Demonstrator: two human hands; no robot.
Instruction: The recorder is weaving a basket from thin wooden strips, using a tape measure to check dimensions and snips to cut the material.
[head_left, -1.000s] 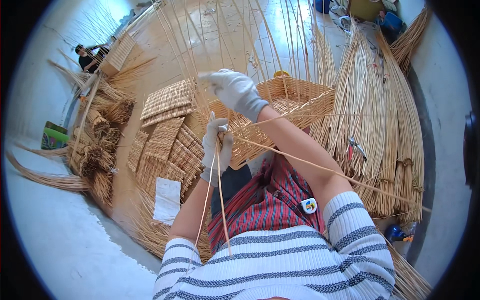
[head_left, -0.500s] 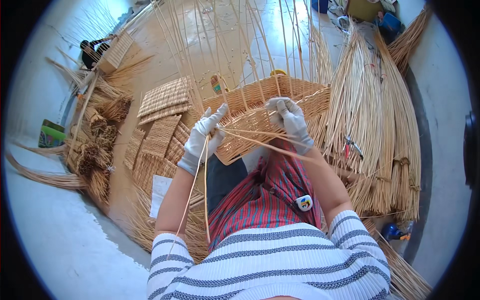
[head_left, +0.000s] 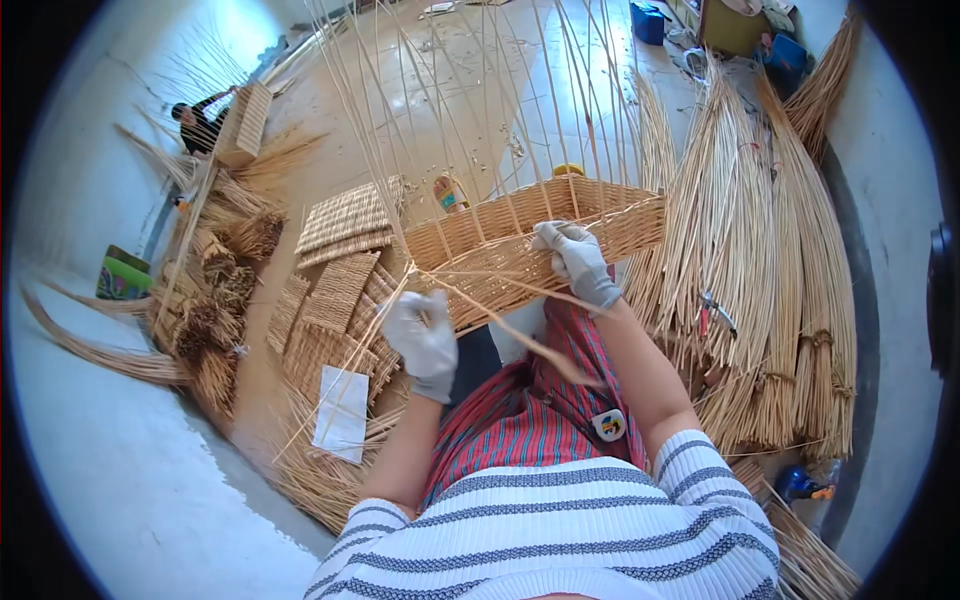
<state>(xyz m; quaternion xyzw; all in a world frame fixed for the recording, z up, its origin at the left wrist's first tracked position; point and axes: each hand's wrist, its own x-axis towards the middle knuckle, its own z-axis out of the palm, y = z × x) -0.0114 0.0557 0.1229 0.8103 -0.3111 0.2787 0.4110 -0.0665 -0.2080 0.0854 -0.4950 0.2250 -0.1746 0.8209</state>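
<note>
A half-woven wicker basket [head_left: 625, 232] sits in front of me, long and boxy, with thin upright stakes [head_left: 553, 95] rising from its far wall. My right hand [head_left: 578, 258], in a pale glove, is closed on the rim of its near wall. Just below the basket's left corner is my left hand [head_left: 422, 340], also gloved; motion smears its fingers. Loose weaving strands [head_left: 530, 345] fan out from that corner, some trailing right over the near wall and under my right wrist, others running down to the left.
Woven panels [head_left: 350, 220] and a white sheet [head_left: 341, 415] lie on the left, beside cane bundles [head_left: 215, 310]. Long straw-coloured bundles [head_left: 720, 190] stand at the right, with red-handled pruners [head_left: 712, 312] on them. A person [head_left: 195, 128] sits far left.
My left hand has come away from the basket's left corner, moving down and toward me. My right hand stays on the near rim. The loose strands have swung.
</note>
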